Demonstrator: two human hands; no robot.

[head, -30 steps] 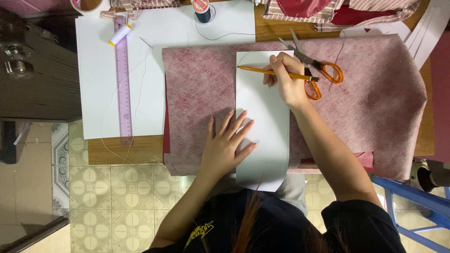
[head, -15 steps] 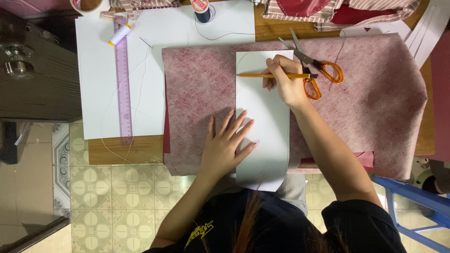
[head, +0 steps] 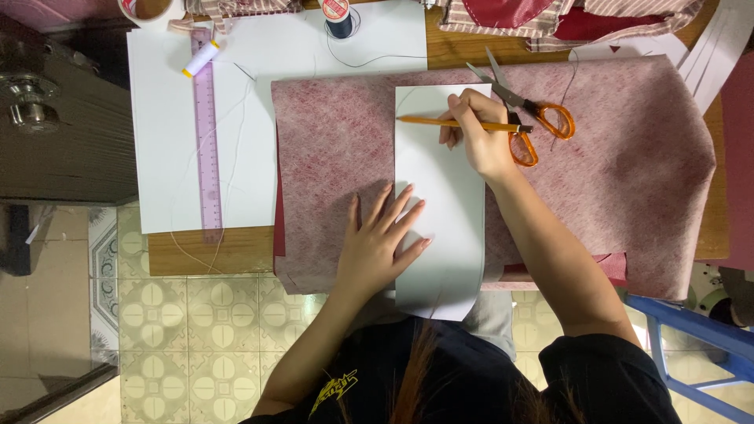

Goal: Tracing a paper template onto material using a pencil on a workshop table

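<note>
A white paper pattern (head: 444, 196) lies on a sheet of reddish mottled fabric (head: 628, 157) spread over the wooden table (head: 204, 251). My left hand (head: 381, 239) rests flat, fingers spread, across the pattern's left edge and the fabric. My right hand (head: 479, 133) grips a yellow pencil (head: 440, 122) laid nearly level, its tip at the pattern's upper left edge. Orange-handled scissors (head: 534, 118) lie on the fabric just right of my right hand.
A large white sheet (head: 165, 141) on the left carries a pink ruler (head: 206, 133), a white thread spool (head: 201, 57) and loose thread. A dark thread spool (head: 338, 16) stands at the top. Striped and red cloth (head: 565, 20) is piled top right. Blue stool frame (head: 691, 345) lower right.
The pencil dipped slightly and came back up near the pattern's top left edge; my right hand barely shifted. My left hand has stayed put.
</note>
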